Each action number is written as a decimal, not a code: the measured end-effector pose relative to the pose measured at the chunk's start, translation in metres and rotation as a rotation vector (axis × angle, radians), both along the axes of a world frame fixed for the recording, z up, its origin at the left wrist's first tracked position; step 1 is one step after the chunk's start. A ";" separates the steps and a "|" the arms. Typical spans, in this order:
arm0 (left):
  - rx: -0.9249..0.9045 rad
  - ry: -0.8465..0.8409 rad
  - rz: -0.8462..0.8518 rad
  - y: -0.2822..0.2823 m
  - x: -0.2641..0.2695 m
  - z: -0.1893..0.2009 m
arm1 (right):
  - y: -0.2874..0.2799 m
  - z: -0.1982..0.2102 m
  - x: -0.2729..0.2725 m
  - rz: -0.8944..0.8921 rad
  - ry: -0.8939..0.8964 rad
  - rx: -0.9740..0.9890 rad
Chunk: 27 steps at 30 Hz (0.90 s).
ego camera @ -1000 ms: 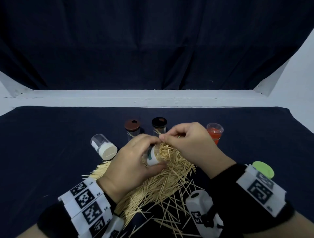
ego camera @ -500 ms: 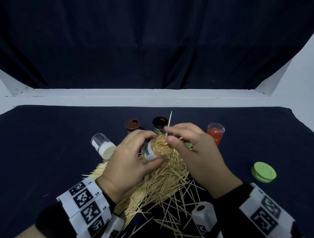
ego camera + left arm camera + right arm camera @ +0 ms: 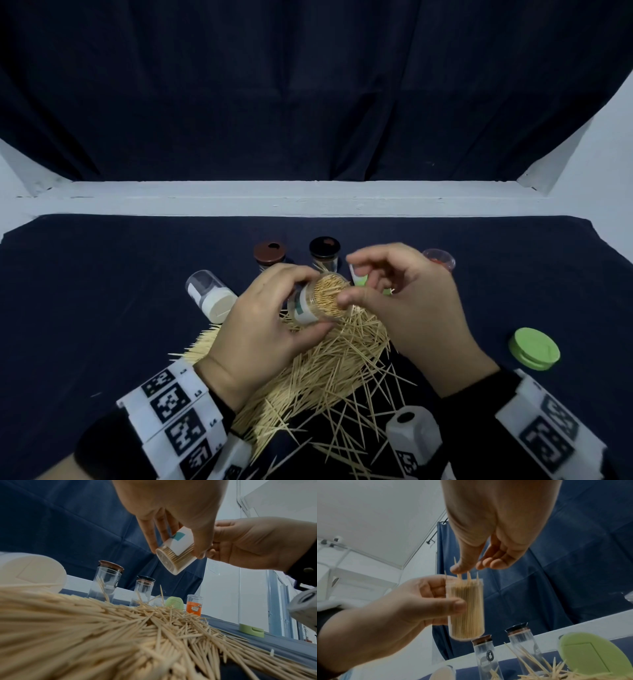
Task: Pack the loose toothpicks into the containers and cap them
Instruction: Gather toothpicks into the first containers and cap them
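Left hand [image 3: 263,329] grasps the full jar [image 3: 317,299]; right hand [image 3: 407,301], loosely open, thumb on protruding toothpicks [image 3: 467,576], visible only from the right wrist.

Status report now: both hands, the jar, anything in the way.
Left hand grips full toothpick container, uncapped. Right hand empty, thumb at its mouth; a few tips stand proud. Green cap lies apart; loose toothpicks below.
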<state>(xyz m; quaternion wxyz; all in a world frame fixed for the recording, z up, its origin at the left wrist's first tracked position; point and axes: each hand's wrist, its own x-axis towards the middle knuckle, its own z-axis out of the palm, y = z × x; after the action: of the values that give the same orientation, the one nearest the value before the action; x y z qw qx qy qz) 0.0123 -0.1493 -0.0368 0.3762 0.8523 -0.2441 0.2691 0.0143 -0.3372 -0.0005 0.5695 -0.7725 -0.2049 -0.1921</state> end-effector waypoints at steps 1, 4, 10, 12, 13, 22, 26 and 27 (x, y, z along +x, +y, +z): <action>0.003 0.001 0.001 0.000 0.000 0.000 | -0.001 0.002 -0.001 0.028 -0.021 0.011; 0.003 -0.002 -0.017 -0.001 0.001 0.000 | 0.005 0.004 -0.005 0.094 -0.108 -0.129; -0.014 -0.004 -0.045 -0.002 -0.001 0.001 | 0.012 -0.005 0.000 0.055 -0.081 -0.172; -0.013 -0.017 -0.032 0.000 0.000 0.001 | 0.010 -0.003 -0.002 0.080 -0.098 -0.140; -0.011 -0.023 -0.028 0.000 0.001 0.001 | 0.009 -0.001 -0.002 0.056 -0.118 -0.123; 0.006 -0.053 -0.041 -0.001 0.001 0.001 | 0.007 -0.005 -0.003 0.010 -0.108 -0.267; 0.010 -0.067 -0.030 0.001 0.002 0.000 | 0.005 -0.001 -0.004 -0.049 -0.070 -0.189; 0.012 -0.072 -0.028 0.001 0.002 0.000 | 0.005 0.002 -0.005 -0.063 -0.065 -0.148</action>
<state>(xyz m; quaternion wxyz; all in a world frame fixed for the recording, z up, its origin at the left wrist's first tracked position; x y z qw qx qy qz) 0.0142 -0.1480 -0.0363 0.3660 0.8407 -0.2711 0.2930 0.0089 -0.3319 0.0012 0.4976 -0.8120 -0.2125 -0.2191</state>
